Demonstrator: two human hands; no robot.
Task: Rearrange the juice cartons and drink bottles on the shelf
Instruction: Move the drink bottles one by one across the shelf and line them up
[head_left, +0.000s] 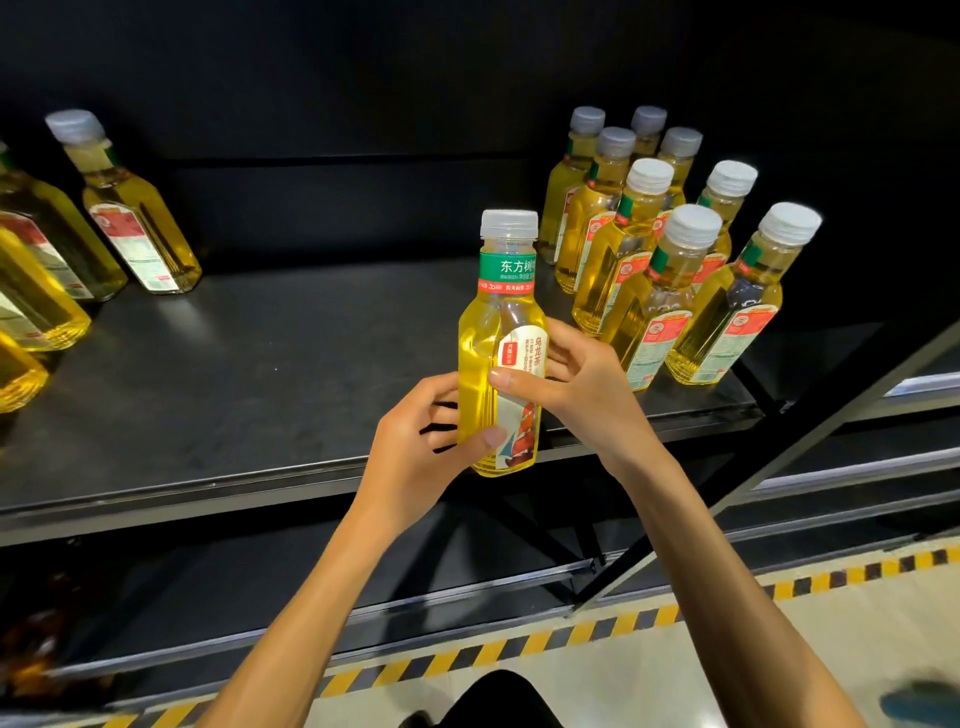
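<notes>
A yellow tea bottle (501, 343) with a white cap, a green neck band and a sailing-ship label stands upright in front of the shelf's edge, held in both hands. My left hand (421, 447) grips its lower part from the left, thumb across the base. My right hand (576, 384) grips its middle from the right, thumb on the label. A cluster of several like bottles (670, 260) stands on the dark shelf (270, 364) at the right. Several more bottles (130, 213) stand at the left end.
Below lies a lower black shelf (311, 587) with dim brown items (36, 639) at its left. A slanted metal frame post (779, 467) rises at the right. Yellow-black floor tape (519, 649) runs along the shelf's foot.
</notes>
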